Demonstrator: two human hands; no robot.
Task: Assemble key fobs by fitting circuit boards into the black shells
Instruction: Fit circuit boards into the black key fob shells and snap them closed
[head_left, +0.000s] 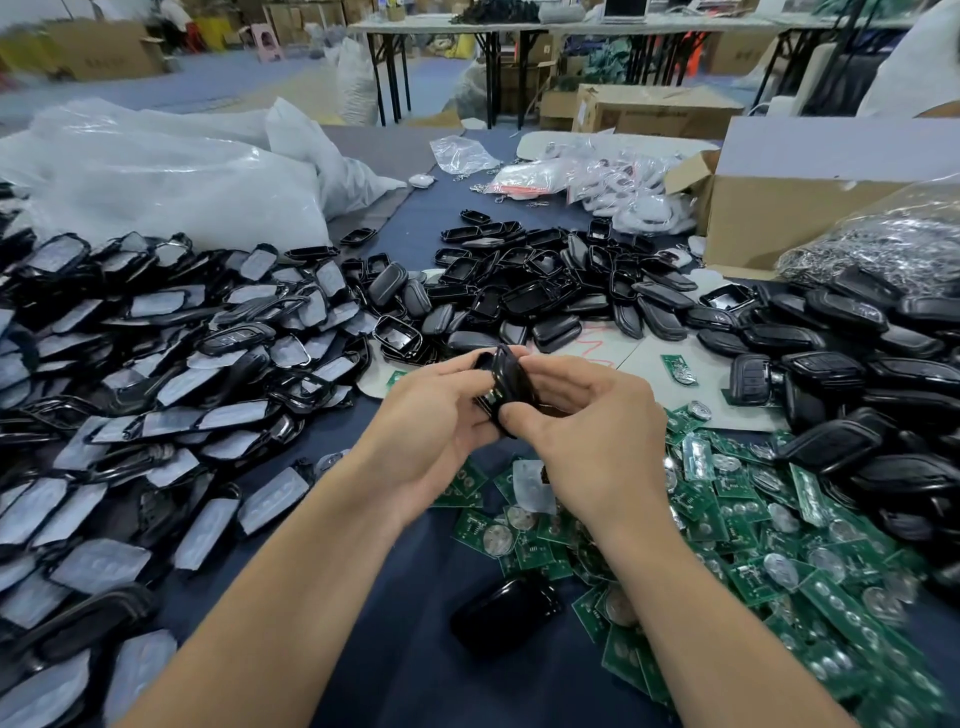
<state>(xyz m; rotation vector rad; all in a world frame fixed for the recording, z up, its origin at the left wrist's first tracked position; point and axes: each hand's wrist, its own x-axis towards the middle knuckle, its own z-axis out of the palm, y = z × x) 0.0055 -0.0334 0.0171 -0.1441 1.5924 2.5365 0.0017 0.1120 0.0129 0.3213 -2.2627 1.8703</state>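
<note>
Warehouse room, dark blue table (405, 670), left hand (436, 421) and right hand (587, 431) gripping black shell (511, 384)

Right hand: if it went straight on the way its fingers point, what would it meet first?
The black shell that the right hand itself pinches; just behind it, probably the fingers of the left hand.

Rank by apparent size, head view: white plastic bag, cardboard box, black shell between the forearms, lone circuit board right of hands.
white plastic bag
cardboard box
black shell, enlarged by nearness
lone circuit board
</note>
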